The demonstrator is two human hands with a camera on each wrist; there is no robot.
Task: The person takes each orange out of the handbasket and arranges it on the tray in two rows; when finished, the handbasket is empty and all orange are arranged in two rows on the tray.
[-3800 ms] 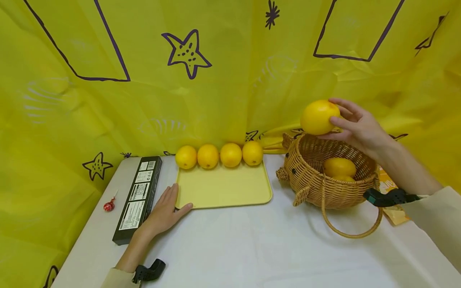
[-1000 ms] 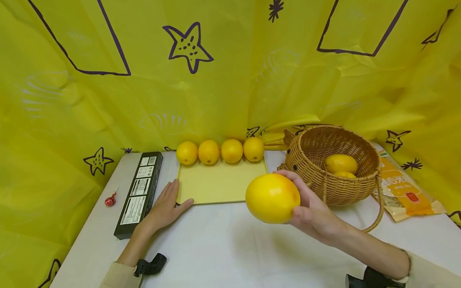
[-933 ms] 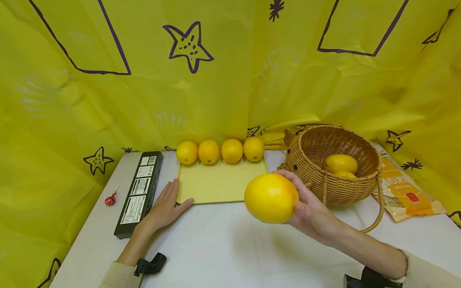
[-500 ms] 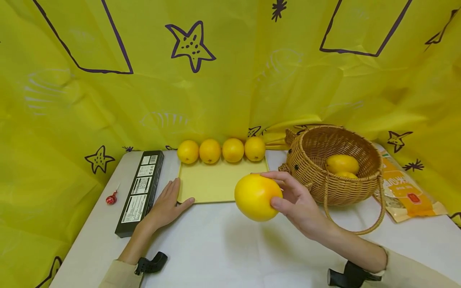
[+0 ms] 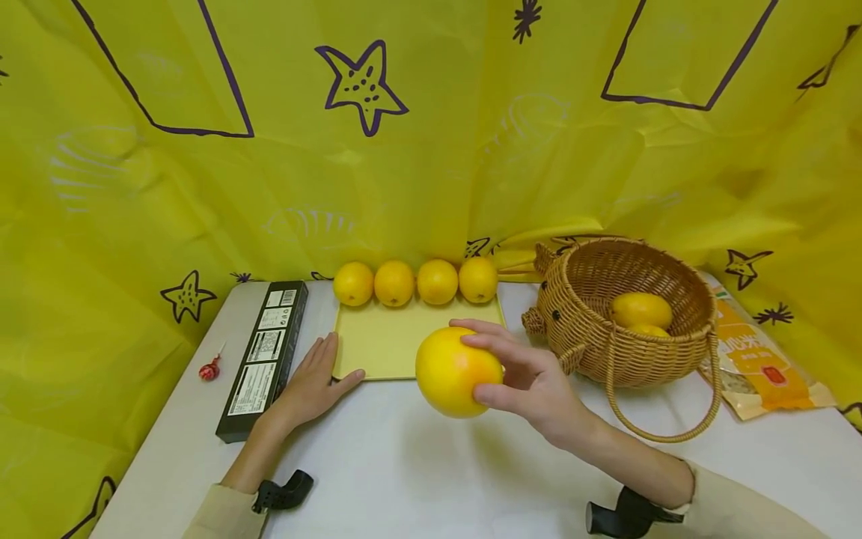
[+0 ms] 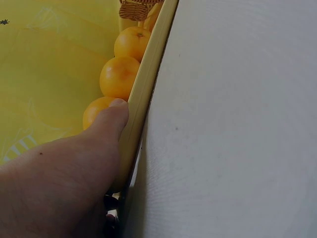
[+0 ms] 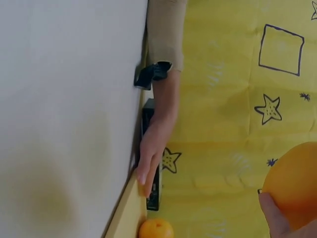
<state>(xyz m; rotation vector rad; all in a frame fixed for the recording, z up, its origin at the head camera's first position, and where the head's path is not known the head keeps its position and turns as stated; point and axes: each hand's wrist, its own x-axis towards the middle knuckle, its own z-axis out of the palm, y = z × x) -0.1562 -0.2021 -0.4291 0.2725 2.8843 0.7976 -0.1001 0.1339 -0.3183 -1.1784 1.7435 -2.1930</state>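
Note:
My right hand [image 5: 539, 382] grips a plump yellow mango [image 5: 454, 372] with an orange blush, fingers over its top and thumb on its near side. It is held above the table, in front of the pale yellow tray [image 5: 377, 340]. In the right wrist view the mango [image 7: 296, 183] fills the lower right corner. Several oranges [image 5: 393, 283] stand in a row along the tray's far edge. With fingers extended, my left hand [image 5: 308, 385] rests at the tray's left front corner; in the left wrist view its thumb [image 6: 113, 119] lies along the rim.
A pig-shaped wicker basket [image 5: 586, 329] at the right holds at least two yellow fruits [image 5: 641, 309]. Behind it lies an orange food packet [image 5: 757, 359]. On the left are a long black box [image 5: 264, 359] and a red lollipop [image 5: 209, 369]. A yellow cloth [image 5: 424, 187] hangs behind.
My right hand has carried the mango from above the basket leftward and down to in front of the tray, turning it slightly. My left hand keeps its place at the tray's corner.

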